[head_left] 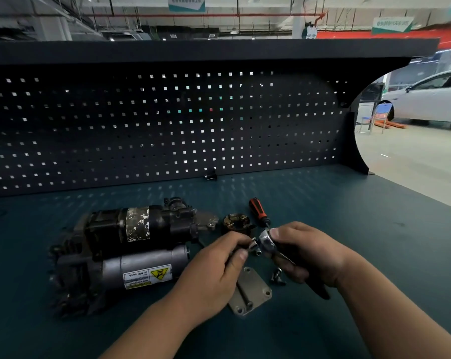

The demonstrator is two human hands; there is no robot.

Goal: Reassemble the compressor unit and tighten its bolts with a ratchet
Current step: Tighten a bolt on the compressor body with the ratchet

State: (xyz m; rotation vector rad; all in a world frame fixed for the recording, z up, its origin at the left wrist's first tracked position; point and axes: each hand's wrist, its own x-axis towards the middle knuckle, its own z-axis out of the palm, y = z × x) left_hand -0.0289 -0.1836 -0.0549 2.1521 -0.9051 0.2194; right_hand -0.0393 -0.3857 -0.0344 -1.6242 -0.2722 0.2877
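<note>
Beside the compressor, left hand pinches a socket against the ratchet the right hand grips

On the bench, the compressor lies left; right of it a round part, then a screwdriver. Nearer lie a plate and, just right, perhaps bolts. A ratchet is held over them. The pegboard stands behind.
</note>
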